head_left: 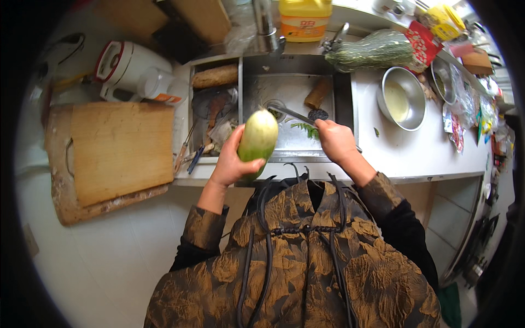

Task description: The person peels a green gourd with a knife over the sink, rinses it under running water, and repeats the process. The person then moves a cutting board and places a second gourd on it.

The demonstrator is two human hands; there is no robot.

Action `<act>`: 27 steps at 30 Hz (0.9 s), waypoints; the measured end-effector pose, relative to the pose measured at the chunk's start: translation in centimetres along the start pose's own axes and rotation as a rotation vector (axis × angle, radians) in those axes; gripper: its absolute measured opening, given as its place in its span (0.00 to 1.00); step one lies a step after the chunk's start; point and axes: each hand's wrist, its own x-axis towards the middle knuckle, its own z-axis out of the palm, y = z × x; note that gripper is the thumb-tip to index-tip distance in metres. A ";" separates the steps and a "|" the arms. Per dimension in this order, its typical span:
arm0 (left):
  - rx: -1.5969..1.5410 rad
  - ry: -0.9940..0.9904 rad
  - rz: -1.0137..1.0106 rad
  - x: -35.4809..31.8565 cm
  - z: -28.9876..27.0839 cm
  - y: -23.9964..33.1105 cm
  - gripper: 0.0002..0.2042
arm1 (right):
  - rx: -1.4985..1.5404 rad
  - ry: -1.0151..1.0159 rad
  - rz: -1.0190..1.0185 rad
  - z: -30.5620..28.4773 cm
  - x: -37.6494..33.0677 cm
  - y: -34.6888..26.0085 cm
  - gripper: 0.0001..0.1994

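My left hand (pixel 229 161) is wrapped round a green radish (pixel 259 136) above the front of the sink. Its pale, rooted tip points up and its green end is down by my thumb. In my right hand (pixel 337 141) is a knife (pixel 294 113), gripped by the handle. The blade slants up and left, its far end close to the pale tip; whether they touch I cannot tell. Below the blade, green leaves (pixel 306 129) lie in the metal sink (pixel 290 82). A dark round piece (pixel 318 114) and a brown chunk (pixel 316 94) rest there too.
The sink's narrow left compartment holds a long brown root (pixel 215 76) and scraps. Further left lie stacked wooden cutting boards (pixel 123 150) and a white appliance (pixel 128 68). Rightward are a metal bowl (pixel 389 82) and a large green squash (pixel 372 52). Behind stand a faucet (pixel 266 33) and yellow jug (pixel 304 19).
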 end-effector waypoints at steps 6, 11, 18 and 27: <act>-0.032 0.033 -0.040 1.1 -0.4 -1.0 0.37 | 0.373 0.181 0.059 0.7 -0.4 -1.4 0.08; -0.896 -0.120 -0.281 2.2 -1.1 -4.1 0.24 | 0.543 0.105 0.160 -0.1 0.9 -2.4 0.06; -0.917 -0.079 -0.269 2.8 -1.6 -7.5 0.31 | 0.498 0.185 0.133 -0.1 0.0 -2.4 0.09; -0.397 -0.131 -0.230 2.9 0.0 -3.2 0.41 | 0.020 0.230 -0.231 -3.2 1.1 -3.5 0.17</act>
